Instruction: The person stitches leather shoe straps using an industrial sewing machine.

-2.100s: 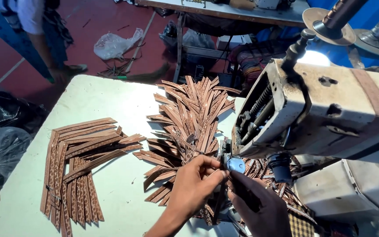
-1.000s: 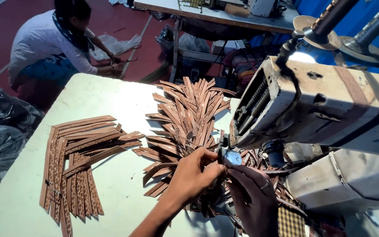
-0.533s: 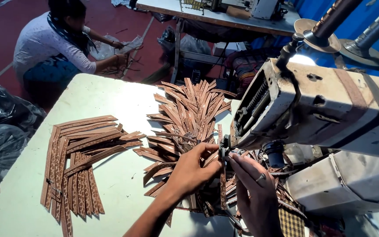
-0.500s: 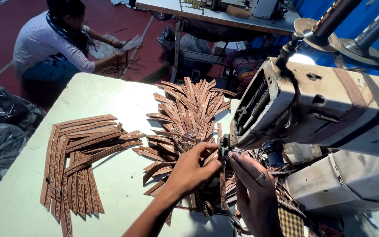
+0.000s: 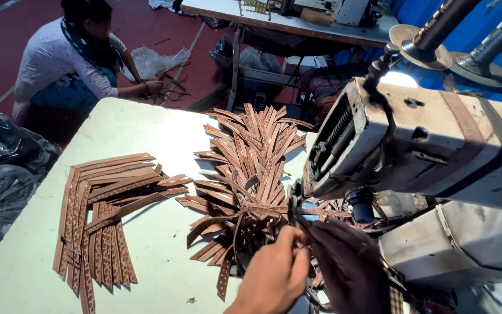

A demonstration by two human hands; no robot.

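both hands have dropped lower and nearer the wearer than half a second ago, and the view has tipped down a little. the left hand sits just in front of the sewing machine, fingers curled and pinching a brown leather strap at the needle area under the machine's head. the right hand lies beside it, touching it, darker in shadow, fingers bent over the same spot; whether it grips the strap or only presses on it cannot be told. the strap bends in a loop out from the fingertips, away from the machine, its free end hanging toward the near table edge. just beyond the hands, beside the machine's head, a heaped pile of straps fans outward. further from the machine, on the pale table, a flatter stack of straps lies in rows, as before. past the table, well apart from the machine, a crouching person reaches to the red floor, and has shifted slightly.
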